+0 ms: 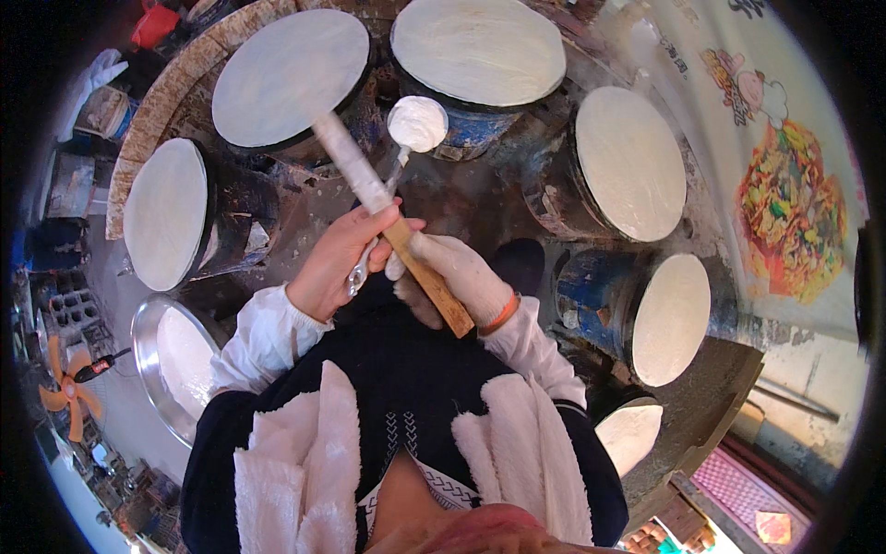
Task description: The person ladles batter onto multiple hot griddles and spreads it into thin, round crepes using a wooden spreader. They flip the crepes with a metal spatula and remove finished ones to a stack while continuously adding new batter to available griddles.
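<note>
Stick (403,245), flat wood, upper part coated whitish, lower part bare, held diag. in front of torso; upper end overlapping edge of white-topped round plate (291,78) in view, contact there unclear. R hand (457,277), white glove, orange band (503,314) at wrist, closed round lower, bare part of stick. L hand (337,258), ungloved, wrapped round handle of metal ladle (397,174), thumb also up against stick. Ladle bowl just R of stick's upper part, heaped w/ thick white mix. More round plates, same white tops, in arc round stick: one (166,214) well to L, one (478,51) beyond and slightly R, then (630,164), (672,319) and partly hidden (629,434) down R side. Blue/dark drum-type bases under several. Metal basin (140,342) w/ white mix L of stick, nr L sleeve (263,332). Orange-bladed fan (69,397) farther L of stick, past basin. Poster (738,175) w/ food pic + cartoon chef far R of stick.
</note>
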{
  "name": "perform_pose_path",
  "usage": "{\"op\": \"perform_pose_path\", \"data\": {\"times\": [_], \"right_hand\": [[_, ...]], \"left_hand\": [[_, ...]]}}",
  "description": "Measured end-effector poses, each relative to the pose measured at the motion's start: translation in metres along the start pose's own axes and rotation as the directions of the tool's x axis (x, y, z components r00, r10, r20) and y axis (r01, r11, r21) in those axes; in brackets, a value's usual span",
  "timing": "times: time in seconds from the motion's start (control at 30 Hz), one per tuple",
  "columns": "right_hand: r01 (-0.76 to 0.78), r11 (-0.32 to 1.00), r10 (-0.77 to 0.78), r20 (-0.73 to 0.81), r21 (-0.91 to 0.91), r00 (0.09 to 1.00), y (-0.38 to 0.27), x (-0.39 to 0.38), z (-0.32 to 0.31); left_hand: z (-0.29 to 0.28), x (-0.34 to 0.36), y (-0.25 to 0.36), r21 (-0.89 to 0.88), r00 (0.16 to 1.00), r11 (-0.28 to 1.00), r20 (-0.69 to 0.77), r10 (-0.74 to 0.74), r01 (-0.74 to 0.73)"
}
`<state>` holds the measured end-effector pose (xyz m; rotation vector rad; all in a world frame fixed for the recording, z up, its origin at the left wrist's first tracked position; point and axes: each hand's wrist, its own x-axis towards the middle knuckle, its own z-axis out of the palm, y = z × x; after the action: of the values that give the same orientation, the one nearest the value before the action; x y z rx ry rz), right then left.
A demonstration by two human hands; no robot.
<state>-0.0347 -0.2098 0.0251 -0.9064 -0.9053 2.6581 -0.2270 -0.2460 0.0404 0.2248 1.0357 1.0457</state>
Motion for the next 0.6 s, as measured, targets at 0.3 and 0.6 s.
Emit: {"op": "perform_pose_path", "data": {"times": [0.3,0.6], "right_hand": [[0.676,0.677,-0.358,-0.671,0.292,0.649,-0.116,0.176,-0.238],[0.730,0.545,-0.519,-0.519,0.411,0.679,-0.184,0.123,-0.249]], "left_hand": [[-0.065,-0.005,0.050,-0.308,0.990,0.942,-0.003,0.138,-0.132],[-0.075,-0.005,0.072,-0.323,0.993,0.939,-0.011,0.118,-0.115]]}}
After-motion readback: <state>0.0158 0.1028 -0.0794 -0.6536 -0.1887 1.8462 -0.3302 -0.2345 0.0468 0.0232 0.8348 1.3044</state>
